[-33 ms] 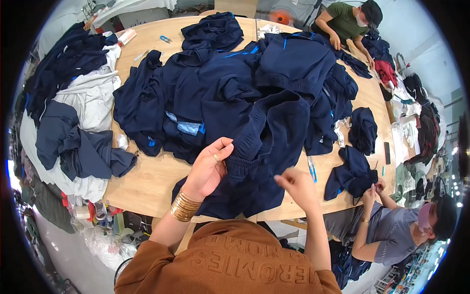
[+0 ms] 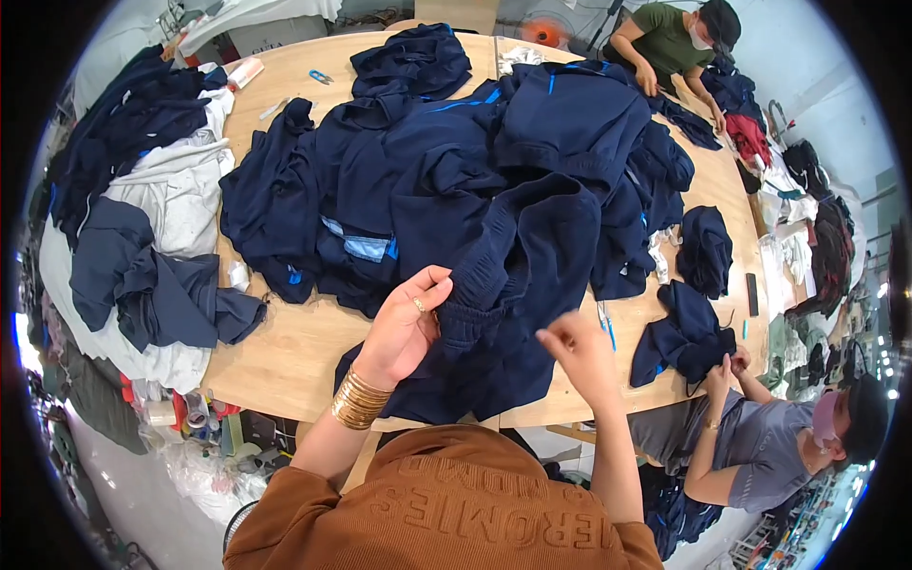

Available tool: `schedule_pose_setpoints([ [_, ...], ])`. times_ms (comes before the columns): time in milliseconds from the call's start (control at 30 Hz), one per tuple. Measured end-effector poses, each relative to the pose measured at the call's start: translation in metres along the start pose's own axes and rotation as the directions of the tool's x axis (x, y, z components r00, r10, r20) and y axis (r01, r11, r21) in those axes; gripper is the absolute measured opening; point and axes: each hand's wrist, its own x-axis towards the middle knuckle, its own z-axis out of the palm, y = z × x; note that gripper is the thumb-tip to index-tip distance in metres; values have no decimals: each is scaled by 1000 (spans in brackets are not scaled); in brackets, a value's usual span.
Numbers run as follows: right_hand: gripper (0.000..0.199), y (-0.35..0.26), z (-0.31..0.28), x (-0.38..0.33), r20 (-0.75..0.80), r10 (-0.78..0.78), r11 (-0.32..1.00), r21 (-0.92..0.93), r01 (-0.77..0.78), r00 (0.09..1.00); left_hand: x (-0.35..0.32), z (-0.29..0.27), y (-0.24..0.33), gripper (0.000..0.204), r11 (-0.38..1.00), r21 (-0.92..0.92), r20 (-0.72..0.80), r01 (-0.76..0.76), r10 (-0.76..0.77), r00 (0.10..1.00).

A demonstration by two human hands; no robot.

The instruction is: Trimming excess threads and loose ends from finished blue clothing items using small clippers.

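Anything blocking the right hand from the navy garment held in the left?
Nothing visible stands between the right hand and the navy garment, whose gathered edge the left hand holds. The blue snips lie on the table to the right, outside that path.

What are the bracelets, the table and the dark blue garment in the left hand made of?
Bracelets: probably metal, shiny and gold-coloured, with bright glints.
Table: wood or wood-look board, smooth, pale with faint grain.
Dark blue garment: soft cloth, dull finish, as it folds loosely; its bunched edge suggests elastic.
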Motion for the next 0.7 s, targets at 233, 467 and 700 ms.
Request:
schedule_pose_setpoints([
  [233, 42, -25, 3, 20, -376, -421, 905, -239, 353, 826, -17, 9, 9, 7, 830, 530, 224, -174, 61, 973],
  [467, 19, 43, 3, 41, -161, -466, 762, -573, 302, 870, -53, 7, 27, 31, 956, 266, 401, -126, 9, 916],
  [700, 20, -40, -42, -37, -345, -407, 763, 380, 522, 846, -33, 55, -7, 102, 568, 584, 496, -580, 316, 809],
])
